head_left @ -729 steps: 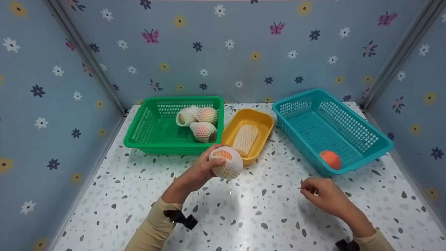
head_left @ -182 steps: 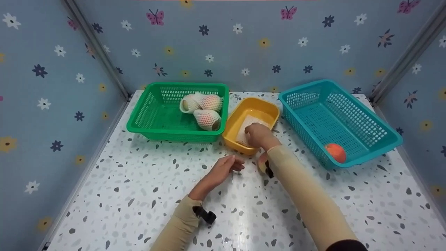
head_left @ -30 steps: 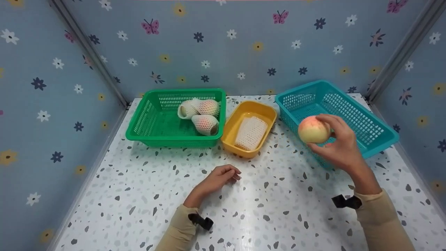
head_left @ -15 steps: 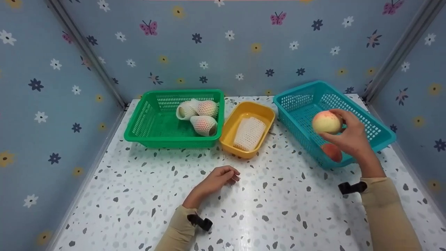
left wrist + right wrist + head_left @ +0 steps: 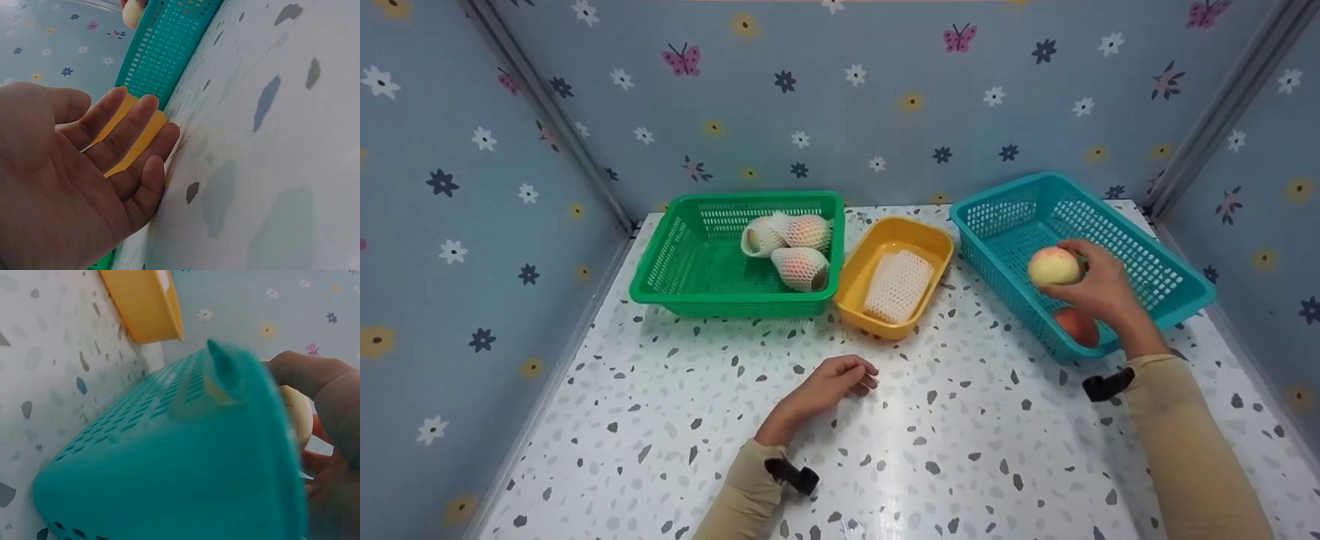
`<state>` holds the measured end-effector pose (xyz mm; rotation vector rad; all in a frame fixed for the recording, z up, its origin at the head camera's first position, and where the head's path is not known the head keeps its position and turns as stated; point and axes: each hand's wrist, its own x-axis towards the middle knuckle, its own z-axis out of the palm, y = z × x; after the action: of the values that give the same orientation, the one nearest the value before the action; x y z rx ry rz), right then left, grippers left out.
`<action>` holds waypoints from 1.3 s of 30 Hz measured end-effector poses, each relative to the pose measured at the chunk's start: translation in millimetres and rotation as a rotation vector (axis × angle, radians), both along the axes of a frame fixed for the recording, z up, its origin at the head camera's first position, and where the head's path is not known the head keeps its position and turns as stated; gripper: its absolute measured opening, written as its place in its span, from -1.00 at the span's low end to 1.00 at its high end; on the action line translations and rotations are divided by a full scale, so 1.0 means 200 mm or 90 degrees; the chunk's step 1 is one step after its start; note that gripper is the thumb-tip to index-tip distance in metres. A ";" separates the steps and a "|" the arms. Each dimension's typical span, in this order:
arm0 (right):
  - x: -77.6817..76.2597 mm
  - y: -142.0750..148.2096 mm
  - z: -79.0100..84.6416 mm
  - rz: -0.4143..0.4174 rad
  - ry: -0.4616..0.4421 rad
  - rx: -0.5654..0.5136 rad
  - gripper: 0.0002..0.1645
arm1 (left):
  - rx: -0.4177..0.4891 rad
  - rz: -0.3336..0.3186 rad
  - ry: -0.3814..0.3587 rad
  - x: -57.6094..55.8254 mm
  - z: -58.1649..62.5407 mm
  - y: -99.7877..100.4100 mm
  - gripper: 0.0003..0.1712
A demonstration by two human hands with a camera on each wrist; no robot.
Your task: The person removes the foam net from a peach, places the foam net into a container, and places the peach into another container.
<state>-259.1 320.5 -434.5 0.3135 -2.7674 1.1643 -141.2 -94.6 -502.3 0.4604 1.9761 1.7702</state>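
A yellow-and-pink peach point(image 5: 1053, 266) is held between thumb and fingers of my right hand point(image 5: 1099, 283), inside the outline of the blue basket point(image 5: 997, 270) in the head view. Below it a redder peach point(image 5: 1076, 327) lies at the basket's near end. The right wrist view shows the held peach point(image 5: 298, 413) partly hidden behind the basket's rim. My left hand point(image 5: 826, 386) rests on the speckled table, fingers loosely bent and palm bare in the left wrist view.
A yellow tray point(image 5: 847, 296) in the middle holds white foam net sleeves point(image 5: 900, 286). At left, the green basket point(image 5: 735, 306) holds several net-wrapped fruits point(image 5: 801, 268). Patterned walls enclose the table's back and sides.
Earlier, my left hand held a net-wrapped fruit, and later my right hand reached into the yellow tray. Within the last second, the bare peach has moved rightward over the blue basket and lower.
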 end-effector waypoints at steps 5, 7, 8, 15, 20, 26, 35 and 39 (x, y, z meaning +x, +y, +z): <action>-0.05 0.01 -0.04 0.013 -0.017 0.025 -0.15 | -0.003 -0.002 0.001 0.00 0.00 0.00 -0.67; -0.05 0.01 -0.06 0.021 -0.019 0.029 -0.16 | -0.006 0.000 0.003 0.00 0.01 0.00 -0.68; -0.05 0.01 -0.06 0.024 -0.020 0.031 -0.17 | -0.005 0.000 0.004 0.01 0.01 0.00 -0.68; -0.06 0.02 -0.12 0.038 -0.047 0.016 -0.21 | -0.008 -0.002 -0.013 0.01 0.01 0.01 -0.66; -0.06 0.02 -0.14 0.040 -0.055 0.010 -0.23 | -0.017 -0.007 -0.013 0.02 0.02 0.01 -0.66; -0.07 0.02 -0.14 0.046 -0.069 0.024 -0.22 | -0.019 0.000 -0.007 0.01 0.02 0.01 -0.67; -0.08 0.01 -0.15 0.051 -0.092 0.046 -0.26 | -0.008 -0.002 -0.012 -0.03 -0.07 0.00 -0.67; -0.08 0.01 -0.14 0.058 -0.104 0.065 -0.41 | -0.019 0.000 -0.004 -0.05 -0.12 -0.01 -0.65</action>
<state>-275.5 322.0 -462.2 0.3746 -2.9897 1.1177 -150.8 -95.9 -525.7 0.4432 1.9957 1.7376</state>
